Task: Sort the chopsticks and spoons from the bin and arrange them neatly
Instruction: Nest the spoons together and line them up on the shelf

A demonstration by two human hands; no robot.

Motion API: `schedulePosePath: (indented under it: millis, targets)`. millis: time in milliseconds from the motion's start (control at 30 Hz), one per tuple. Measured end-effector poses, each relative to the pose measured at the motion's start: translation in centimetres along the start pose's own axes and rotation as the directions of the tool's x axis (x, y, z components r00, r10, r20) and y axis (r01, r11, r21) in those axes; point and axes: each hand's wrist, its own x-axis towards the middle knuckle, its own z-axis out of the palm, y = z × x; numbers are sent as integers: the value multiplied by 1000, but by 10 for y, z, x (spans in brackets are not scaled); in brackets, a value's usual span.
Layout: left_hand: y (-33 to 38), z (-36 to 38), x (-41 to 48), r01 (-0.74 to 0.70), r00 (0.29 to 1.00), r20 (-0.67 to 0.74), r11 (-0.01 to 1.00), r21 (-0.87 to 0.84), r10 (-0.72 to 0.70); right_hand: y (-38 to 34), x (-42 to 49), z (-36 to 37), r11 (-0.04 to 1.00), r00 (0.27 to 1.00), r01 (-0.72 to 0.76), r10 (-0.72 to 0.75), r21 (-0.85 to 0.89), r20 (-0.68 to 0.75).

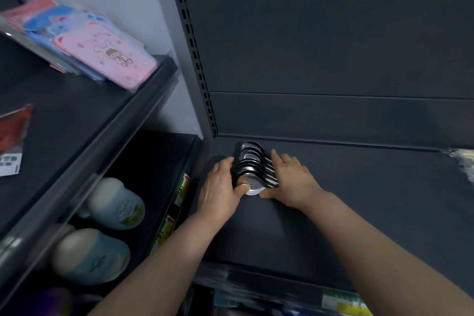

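We reach both forearms onto the dark shelf (359, 200). Our left hand (220, 185) lies straight-fingered beside the spoons (252, 161), its thumb pressing the nearest bowl. Our right hand (292, 179) rests flat over their handles, unclenched. The spoons overlap in a row running toward the shelf's back, bowls left, handles pointing right.

Showed two forearms (164, 259) bare along their whole visible length, smooth, narrowing toward the wrists. Ended in a left hand (220, 185) nearer the slotted upright (191, 41) and a right hand (292, 182) farther from it, fingers (278, 158) and wrists likewise bare.
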Motion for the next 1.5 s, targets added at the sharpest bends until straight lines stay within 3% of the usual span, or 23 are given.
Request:
schedulePosePath:
  millis: [300,400,567,733,900,1033,1167,1300,1500]
  targets:
    - [17,-13,29,-77,963,265,995,61,58,7,4,-3,1000,999,9,-9,17,-37]
    - [23,-9,31,-123,966,238,990,72,103,12,-2,-3,1000,998,-11,12,21,-54]
    - [46,20,16,-161,979,117,984,-76,170,41,-29,-4,994,982,-112,113,18,-150]
    - [74,50,1,-215,969,92,965,-153,231,75,-61,-5,981,952,-195,191,8,-238]
    - [91,61,-6,-367,922,190,917,156,337,86,-74,12,981,953,-157,121,-111,-278]
    - [92,68,-16,-430,899,217,860,276,380,85,-86,26,977,938,-157,103,-142,-330]
    - [93,65,-15,-426,896,250,869,253,367,97,-88,28,982,970,-110,72,-155,-230]
    - [96,63,-17,-406,902,235,896,179,361,99,-93,20,976,945,-194,157,-104,-287]
    - [93,67,-35,-427,894,223,888,169,388,102,-104,28,981,914,-190,187,27,-359]
